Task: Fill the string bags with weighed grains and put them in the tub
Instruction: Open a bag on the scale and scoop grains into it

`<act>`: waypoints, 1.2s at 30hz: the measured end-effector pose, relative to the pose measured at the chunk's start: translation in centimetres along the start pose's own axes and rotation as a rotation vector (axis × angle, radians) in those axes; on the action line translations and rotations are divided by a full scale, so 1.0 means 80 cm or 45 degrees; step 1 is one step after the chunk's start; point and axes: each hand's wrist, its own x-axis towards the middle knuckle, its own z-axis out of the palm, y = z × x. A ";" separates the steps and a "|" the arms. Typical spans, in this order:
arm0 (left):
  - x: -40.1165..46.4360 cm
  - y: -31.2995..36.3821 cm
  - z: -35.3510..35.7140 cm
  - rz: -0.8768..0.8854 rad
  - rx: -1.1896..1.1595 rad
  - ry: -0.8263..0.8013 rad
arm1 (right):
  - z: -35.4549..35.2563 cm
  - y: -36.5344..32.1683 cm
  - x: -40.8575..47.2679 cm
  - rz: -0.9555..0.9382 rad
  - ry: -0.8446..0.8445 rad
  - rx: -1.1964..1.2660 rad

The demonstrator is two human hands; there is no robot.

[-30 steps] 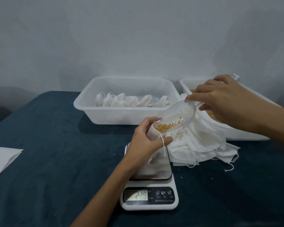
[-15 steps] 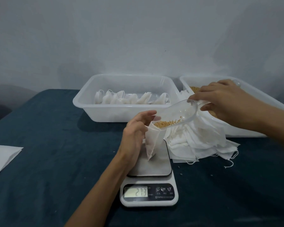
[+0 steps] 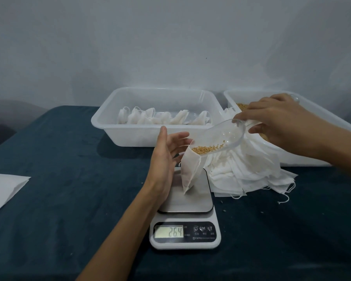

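Grains [image 3: 206, 149], golden and small, lie heaped at the lip of a clear plastic scoop [image 3: 221, 136], which tilts down into the open mouth of a white string bag [image 3: 190, 169]. That bag stands slanted on the steel plate of a white kitchen scale [image 3: 185, 216], its bottom corner touching the plate and its display reading 26.4. The left hand [image 3: 166, 157] is at the bag's 9 o'clock, fingers straight and spread beside the mouth; whether they touch the cloth I cannot tell, and this grip holds nothing I can see. The right hand [image 3: 282, 122], at the bag's 2 o'clock, has its grip closed round the scoop's handle, fingers curled over it. Empty bags [image 3: 251, 175] lie piled on the bench [image 3: 69, 179] at the scale's 2 o'clock. At 12 o'clock, a white tub [image 3: 142, 134] holds a row of filled bags [image 3: 162, 118]; a second tub [image 3: 322, 116] at 2 o'clock holds loose grain.
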 end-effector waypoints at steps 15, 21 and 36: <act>0.000 -0.004 0.001 -0.093 0.086 -0.070 | 0.018 0.053 -0.006 0.484 -0.112 0.600; 0.000 -0.014 -0.004 0.065 0.331 -0.179 | 0.064 0.152 -0.014 1.022 -0.067 0.271; -0.007 -0.013 0.002 0.053 0.247 -0.213 | 0.134 0.187 -0.035 1.235 -0.590 0.022</act>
